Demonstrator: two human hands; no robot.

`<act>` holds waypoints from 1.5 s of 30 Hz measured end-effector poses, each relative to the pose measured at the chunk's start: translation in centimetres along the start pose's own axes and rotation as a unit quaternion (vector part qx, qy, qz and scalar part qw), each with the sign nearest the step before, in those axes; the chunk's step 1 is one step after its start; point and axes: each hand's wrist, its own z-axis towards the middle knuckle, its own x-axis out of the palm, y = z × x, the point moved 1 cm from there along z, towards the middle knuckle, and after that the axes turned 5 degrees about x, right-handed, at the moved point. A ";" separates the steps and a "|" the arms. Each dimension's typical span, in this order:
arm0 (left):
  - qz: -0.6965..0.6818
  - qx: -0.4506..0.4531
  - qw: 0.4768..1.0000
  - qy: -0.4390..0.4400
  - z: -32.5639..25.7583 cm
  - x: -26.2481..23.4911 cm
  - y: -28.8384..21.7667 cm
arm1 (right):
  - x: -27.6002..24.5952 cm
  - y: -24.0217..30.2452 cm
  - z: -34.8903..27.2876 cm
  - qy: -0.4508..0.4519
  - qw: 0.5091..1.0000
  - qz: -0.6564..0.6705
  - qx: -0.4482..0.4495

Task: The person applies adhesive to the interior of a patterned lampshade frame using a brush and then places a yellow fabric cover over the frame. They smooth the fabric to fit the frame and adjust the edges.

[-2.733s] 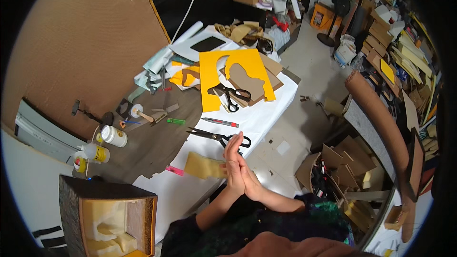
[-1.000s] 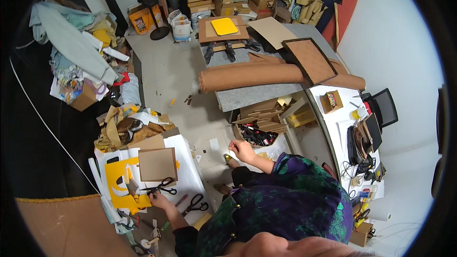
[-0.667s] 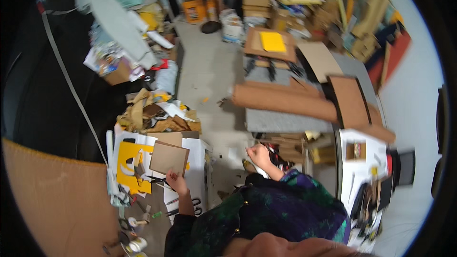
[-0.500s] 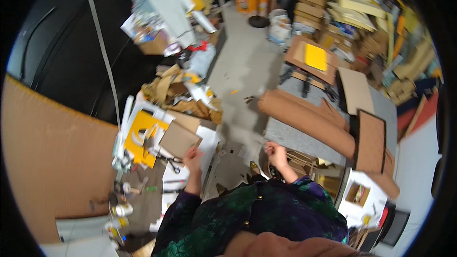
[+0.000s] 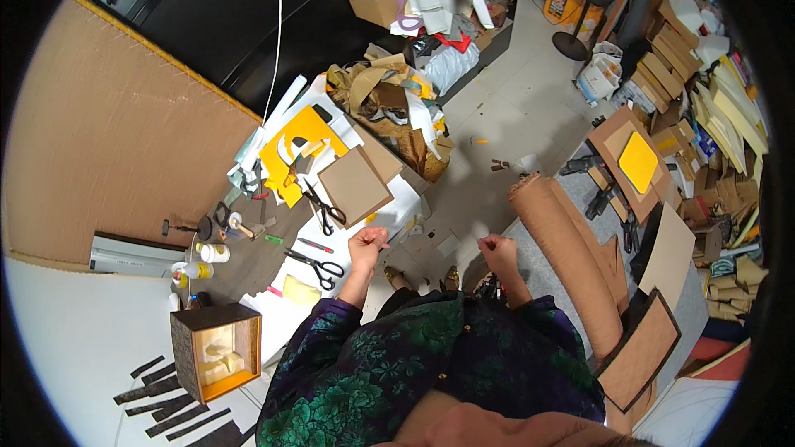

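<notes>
My left hand (image 5: 366, 248) hovers at the edge of the white-covered worktable, fingers curled toward the thumb. My right hand (image 5: 499, 257) is in front of my body, thumb and fingers pinched together. If either holds something thin, it is too small to make out. Beside the left hand lie a grey-brown board (image 5: 354, 185), black-handled scissors (image 5: 330, 214) and a second pair of black scissors (image 5: 321, 265). A slim pen-like tool (image 5: 315, 246) lies between the scissors. The right hand is nearest the grey table with a long brown roll of material (image 5: 567, 261).
Yellow sheet pieces (image 5: 310, 131) lie on the left table, near heaped brown scraps (image 5: 377, 99). An orange-edged box (image 5: 217, 354) stands lower left. On the right table are a yellow card (image 5: 638, 162) and a dark-edged brown panel (image 5: 642, 352). A black fan (image 5: 584, 12) stands far off.
My view has turned left, so the tables and floor sit farther right and the box at lower left has come in. Both hands stay apart, fingers bent, in front of my body.
</notes>
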 end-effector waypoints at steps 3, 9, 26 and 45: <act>0.009 -0.030 0.999 -0.020 -0.6 -1.2 -0.2 | 1.2 1.5 0.4 0.005 0.999 -0.030 -0.044; -0.057 -0.008 0.998 -0.030 -1.3 -1.0 0.9 | 2.3 1.6 1.7 0.066 0.996 -0.004 -0.060; 0.043 -0.059 0.995 0.071 -0.3 1.2 0.9 | 3.1 -1.3 1.1 0.044 0.998 0.031 -0.024; 0.063 -0.047 0.977 0.198 0.0 5.7 2.4 | -0.5 -6.6 -2.2 0.032 0.973 -0.191 -0.123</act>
